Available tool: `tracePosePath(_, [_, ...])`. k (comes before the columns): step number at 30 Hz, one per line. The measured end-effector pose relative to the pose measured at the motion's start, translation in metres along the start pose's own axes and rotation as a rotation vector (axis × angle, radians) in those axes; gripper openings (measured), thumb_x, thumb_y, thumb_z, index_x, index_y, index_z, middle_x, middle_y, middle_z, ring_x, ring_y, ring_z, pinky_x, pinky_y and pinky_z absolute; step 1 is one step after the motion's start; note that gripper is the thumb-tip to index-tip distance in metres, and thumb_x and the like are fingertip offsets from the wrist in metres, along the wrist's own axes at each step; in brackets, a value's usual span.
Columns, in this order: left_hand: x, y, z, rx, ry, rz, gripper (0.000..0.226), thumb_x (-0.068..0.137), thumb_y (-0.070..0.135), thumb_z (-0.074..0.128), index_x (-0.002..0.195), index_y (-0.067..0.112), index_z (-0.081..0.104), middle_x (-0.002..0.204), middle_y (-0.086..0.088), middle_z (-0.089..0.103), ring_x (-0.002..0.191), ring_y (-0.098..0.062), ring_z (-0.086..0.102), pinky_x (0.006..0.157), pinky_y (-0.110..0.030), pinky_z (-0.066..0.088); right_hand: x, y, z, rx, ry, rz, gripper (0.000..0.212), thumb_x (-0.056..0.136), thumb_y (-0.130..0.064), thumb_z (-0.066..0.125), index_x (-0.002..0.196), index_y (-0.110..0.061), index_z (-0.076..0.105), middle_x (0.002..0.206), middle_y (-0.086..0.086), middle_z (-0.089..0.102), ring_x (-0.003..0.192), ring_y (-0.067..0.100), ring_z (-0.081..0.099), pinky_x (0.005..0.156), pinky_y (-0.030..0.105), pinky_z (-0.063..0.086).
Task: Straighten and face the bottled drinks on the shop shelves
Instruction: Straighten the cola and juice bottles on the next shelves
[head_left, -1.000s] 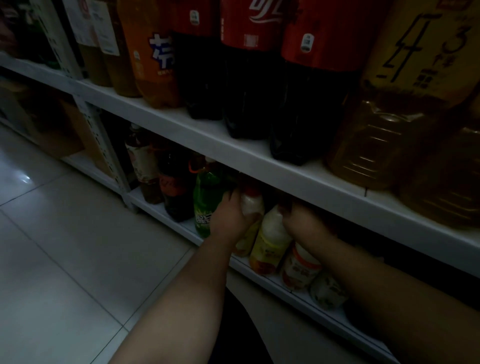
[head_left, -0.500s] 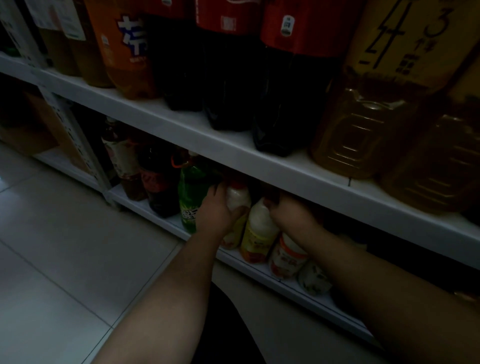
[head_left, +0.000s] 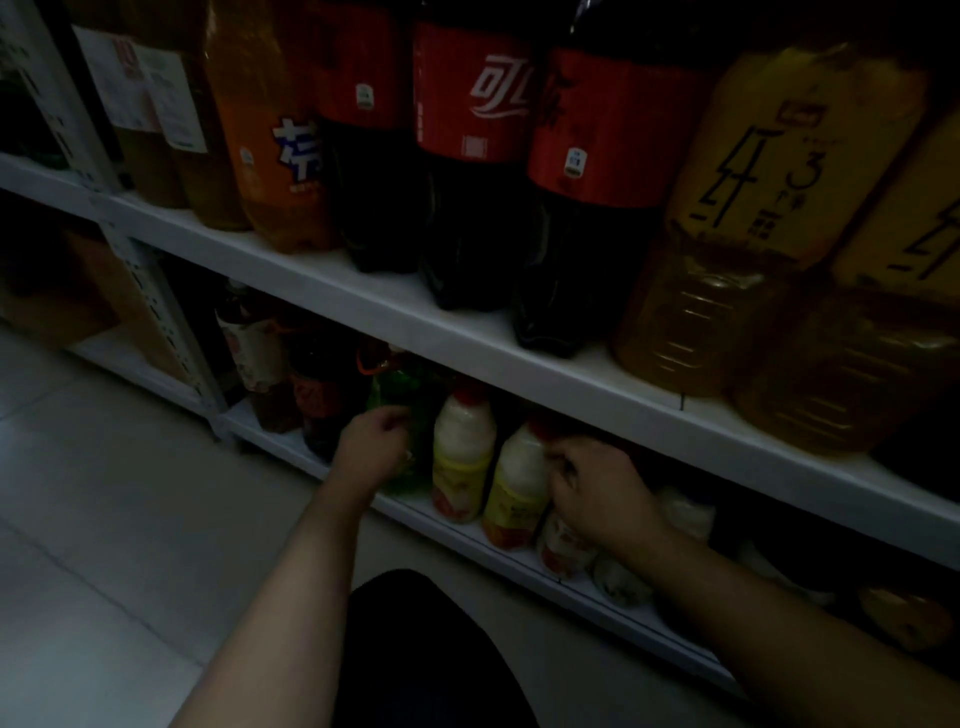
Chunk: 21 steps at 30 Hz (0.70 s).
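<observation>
The right white bottle (head_left: 519, 483), with its red cap and yellow label, is being held at the shoulder by the right hand (head_left: 597, 493), whose fingers are being curled against its side. It is being stood upright at the front of the bottom shelf (head_left: 467, 538). The left white bottle (head_left: 462, 457), which looks just the same, is being stood right beside it, and no hand is touching it. Just to its left, a green bottle (head_left: 402, 395) is being partly covered by the left hand (head_left: 371, 447). The fingers of that hand are being bent in a narrow curl, but it cannot be told whether the bottle is being gripped or only touched. Dark bottles (head_left: 322, 395) are being displayed further left on the same shelf, and small pale bottles (head_left: 566, 545) are being half hidden under the right wrist. On the white shelf above (head_left: 363, 296), big cola bottles (head_left: 472, 156) with red labels, an orange bottle (head_left: 270, 156) and big yellow jugs (head_left: 753, 234) are being displayed in a row. A floor (head_left: 104, 519) of pale, shiny tiles is being shown on the left, and a dark knee (head_left: 431, 649) at the bottom. The whole room is being lit very dimly.
</observation>
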<state>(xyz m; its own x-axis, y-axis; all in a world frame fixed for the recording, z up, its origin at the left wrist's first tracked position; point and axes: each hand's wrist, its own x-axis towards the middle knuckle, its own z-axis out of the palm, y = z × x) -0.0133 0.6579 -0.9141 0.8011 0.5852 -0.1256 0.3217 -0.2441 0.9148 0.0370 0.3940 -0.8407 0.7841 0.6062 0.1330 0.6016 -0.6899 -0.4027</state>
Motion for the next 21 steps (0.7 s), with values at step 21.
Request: tracePosePath(21, [0.025, 0.039, -0.095, 0.059, 0.124, 0.111, 0.052, 0.082, 0.011, 0.057, 0.133, 0.021, 0.053, 0.12, -0.003, 0.062, 0.108, -0.025, 0.06, 0.09, -0.033, 0.049, 0.054, -0.071, -0.029, -0.134, -0.233, -0.293, 0.026, 0.09, -0.029, 0.055, 0.112, -0.019, 0.065, 0.111, -0.004, 0.065, 0.095, 0.008, 0.058, 0.078, 0.02, 0.043])
